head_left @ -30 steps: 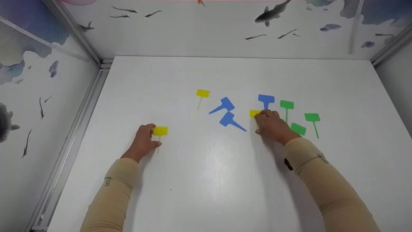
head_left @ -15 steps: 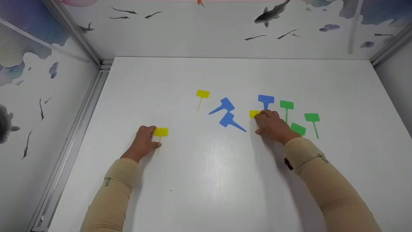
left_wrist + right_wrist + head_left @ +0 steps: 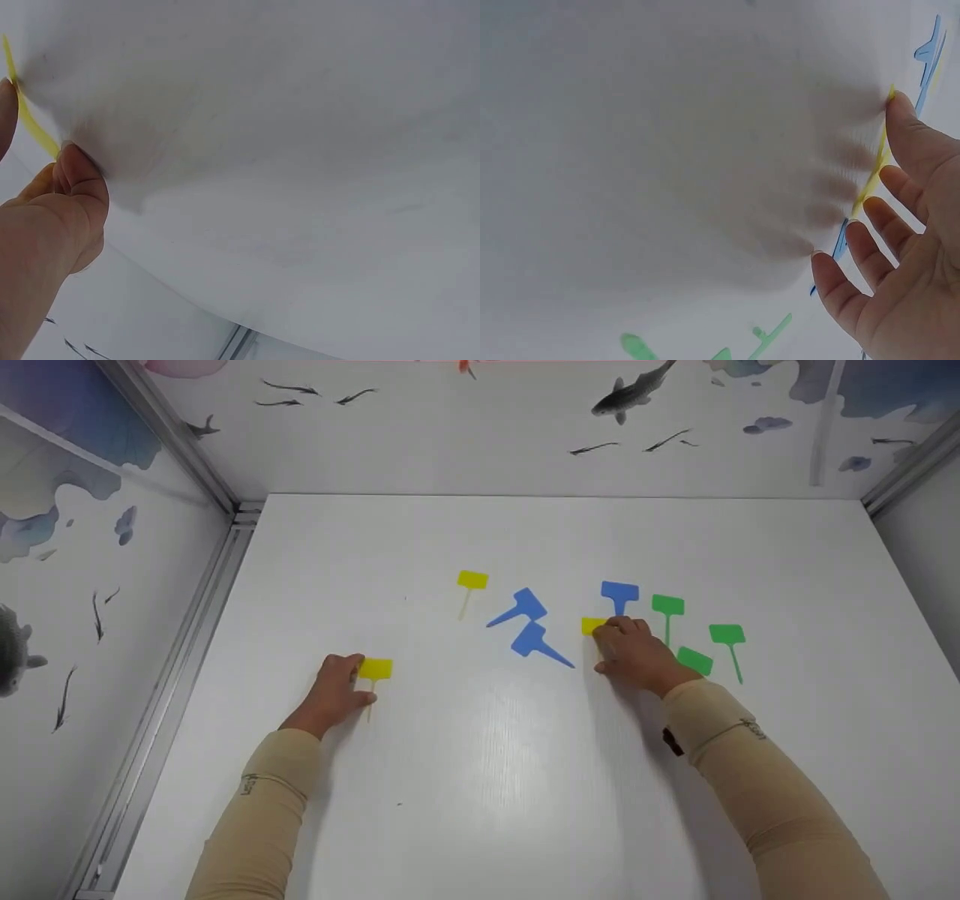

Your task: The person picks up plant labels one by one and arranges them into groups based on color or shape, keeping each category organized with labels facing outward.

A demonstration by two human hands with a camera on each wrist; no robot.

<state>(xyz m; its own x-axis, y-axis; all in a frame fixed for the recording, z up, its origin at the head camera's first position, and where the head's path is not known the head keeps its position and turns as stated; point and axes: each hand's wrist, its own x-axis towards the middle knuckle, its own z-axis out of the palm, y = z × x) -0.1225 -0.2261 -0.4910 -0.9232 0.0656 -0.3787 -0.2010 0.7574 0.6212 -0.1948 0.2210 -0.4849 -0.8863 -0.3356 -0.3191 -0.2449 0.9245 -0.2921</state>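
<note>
In the head view, my left hand [image 3: 332,694] rests on the table at a yellow T-shaped plant label [image 3: 376,668]. Its forefinger is at the head's left corner, its thumb on the thin stem. My right hand [image 3: 637,654] touches a second yellow plant label [image 3: 592,626], partly hidden under the fingers. The right wrist view shows the thumb at one end of this label [image 3: 870,182], with the other fingers spread along it. A blue plant label [image 3: 619,591] lies just beyond the right fingertips. Green labels [image 3: 694,661] lie beside that hand, one partly covered by it.
Two blue labels [image 3: 529,602] lie close together in the middle, with a third yellow label [image 3: 472,580] to their upper left. Further green labels [image 3: 727,634] are at the right. White panels printed with fish [image 3: 630,394] wall the table [image 3: 480,810] behind and at the left.
My left hand and the yellow label at it have shifted very slightly toward the near edge. The right hand stays in place, and the other labels lie as before.
</note>
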